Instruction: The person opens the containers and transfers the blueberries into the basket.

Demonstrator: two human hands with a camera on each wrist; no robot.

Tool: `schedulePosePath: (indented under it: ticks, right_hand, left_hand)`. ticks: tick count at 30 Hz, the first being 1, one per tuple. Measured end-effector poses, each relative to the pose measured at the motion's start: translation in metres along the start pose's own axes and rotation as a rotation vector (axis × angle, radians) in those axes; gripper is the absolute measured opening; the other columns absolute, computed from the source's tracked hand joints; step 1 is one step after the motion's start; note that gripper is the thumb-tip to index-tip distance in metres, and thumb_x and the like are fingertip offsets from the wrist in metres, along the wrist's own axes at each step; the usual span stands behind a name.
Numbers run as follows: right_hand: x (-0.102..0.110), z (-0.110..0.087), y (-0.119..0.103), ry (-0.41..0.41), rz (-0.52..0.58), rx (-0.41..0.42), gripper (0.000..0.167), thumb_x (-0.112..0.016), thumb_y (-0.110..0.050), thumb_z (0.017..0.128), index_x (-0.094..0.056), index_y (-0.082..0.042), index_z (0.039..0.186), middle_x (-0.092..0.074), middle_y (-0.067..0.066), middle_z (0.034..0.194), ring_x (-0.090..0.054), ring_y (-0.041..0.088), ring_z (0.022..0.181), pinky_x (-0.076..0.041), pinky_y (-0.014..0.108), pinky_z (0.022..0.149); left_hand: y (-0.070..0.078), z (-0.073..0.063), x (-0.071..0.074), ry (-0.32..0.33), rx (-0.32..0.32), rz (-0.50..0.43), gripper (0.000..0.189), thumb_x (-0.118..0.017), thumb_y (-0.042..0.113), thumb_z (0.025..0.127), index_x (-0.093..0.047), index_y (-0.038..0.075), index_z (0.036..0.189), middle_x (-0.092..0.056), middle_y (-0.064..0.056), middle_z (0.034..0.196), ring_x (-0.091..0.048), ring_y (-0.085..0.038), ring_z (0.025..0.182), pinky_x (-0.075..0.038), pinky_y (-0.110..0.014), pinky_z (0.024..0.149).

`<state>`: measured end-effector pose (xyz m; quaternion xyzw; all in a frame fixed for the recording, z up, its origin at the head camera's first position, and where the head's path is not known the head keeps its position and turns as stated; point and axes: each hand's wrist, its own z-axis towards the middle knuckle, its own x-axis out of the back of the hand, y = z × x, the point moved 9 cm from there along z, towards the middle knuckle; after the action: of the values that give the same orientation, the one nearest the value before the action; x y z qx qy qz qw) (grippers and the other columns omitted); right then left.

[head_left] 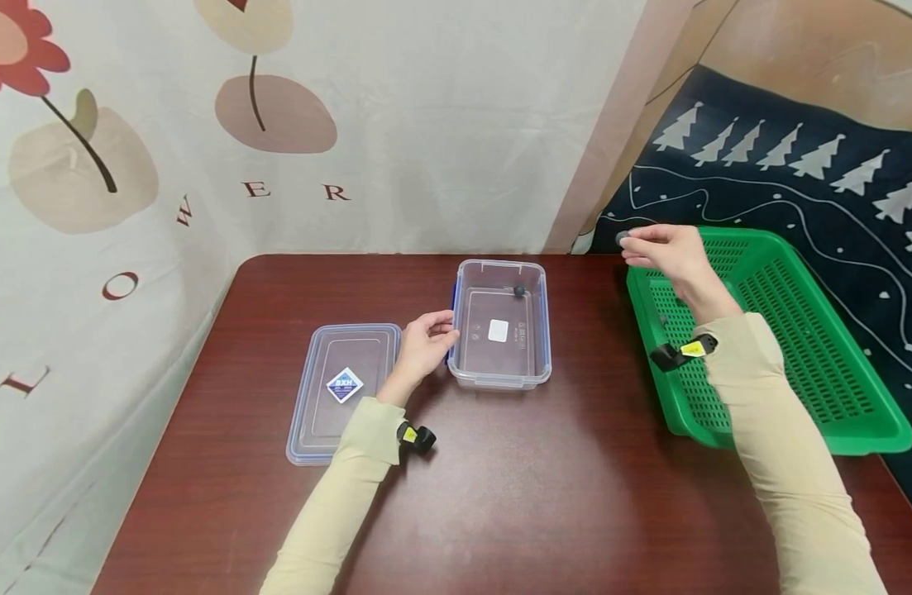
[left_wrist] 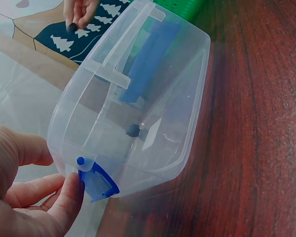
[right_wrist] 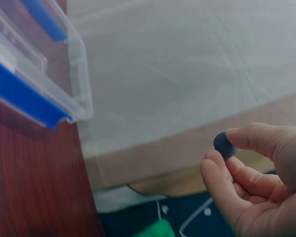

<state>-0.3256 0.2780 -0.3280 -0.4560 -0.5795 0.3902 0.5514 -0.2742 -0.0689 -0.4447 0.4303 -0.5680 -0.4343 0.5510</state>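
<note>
My right hand (head_left: 667, 256) is raised at the basket's far left corner. Thumb and fingertips pinch a small dark blue ball (right_wrist: 225, 144). My left hand (head_left: 426, 343) touches the left side of a clear plastic container (head_left: 500, 382), its fingertips beside an unfastened blue latch (left_wrist: 97, 182). The container stands upright and uncovered. Inside it, near the far right corner, lies another small dark ball (head_left: 518, 291). Left of the container, the clear lid (head_left: 366, 351) with blue edging and a diamond label lies flat, partly behind the left hand.
A green perforated basket (head_left: 890, 426) stands at the table's right edge, with a small dark thing (head_left: 662, 320) inside. My right forearm covers part of it. The brown table (head_left: 530, 496) meets a printed cloth (head_left: 426, 124) at the back.
</note>
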Motion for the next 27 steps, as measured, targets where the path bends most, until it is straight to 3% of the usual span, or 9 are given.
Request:
schedulePosePath:
  ticks: [5,13,20,27]
  right_hand:
    - [0.028,-0.01,0.007,0.027,0.048,-0.01,0.003,-0.071,-0.016,0.083,-0.068,-0.018,0.085,-0.068,-0.009,0.08,-0.067,0.006,0.071,-0.056,0.02,0.068]
    - [0.064,-0.02,0.026,0.07,0.147,-0.027,0.011,-0.07,-0.011,0.083,-0.07,-0.02,0.077,-0.068,-0.008,0.076,-0.066,0.005,0.067,-0.056,0.017,0.063]
    - [0.091,-0.024,0.064,0.085,0.073,-0.134,0.016,-0.067,-0.015,0.086,-0.068,-0.026,0.074,-0.067,-0.012,0.073,-0.065,0.001,0.068,-0.055,0.016,0.065]
    - [0.107,-0.028,0.102,0.049,-0.023,-0.261,0.018,-0.063,-0.02,0.089,-0.065,-0.028,0.074,-0.066,-0.014,0.071,-0.064,-0.001,0.068,-0.055,0.019,0.071]
  left_hand:
    - [0.002,0.001,-0.003,-0.004,-0.022,-0.01,0.033,-0.063,-0.005,0.082,-0.059,-0.011,0.115,-0.063,-0.027,0.101,-0.063,-0.034,0.095,-0.054,-0.032,0.085]
    - [0.002,0.001,0.0,0.009,-0.046,-0.02,0.034,-0.063,-0.006,0.081,-0.059,-0.013,0.113,-0.063,-0.028,0.101,-0.063,-0.035,0.093,-0.054,-0.03,0.084]
    - [0.002,0.002,0.0,0.005,-0.043,-0.023,0.033,-0.062,-0.006,0.082,-0.059,-0.014,0.113,-0.063,-0.029,0.101,-0.063,-0.035,0.093,-0.054,-0.032,0.084]
    - [0.003,0.001,0.002,0.007,-0.115,-0.088,0.03,-0.064,0.0,0.081,-0.062,-0.01,0.109,-0.066,-0.021,0.093,-0.065,-0.026,0.086,-0.055,-0.029,0.081]
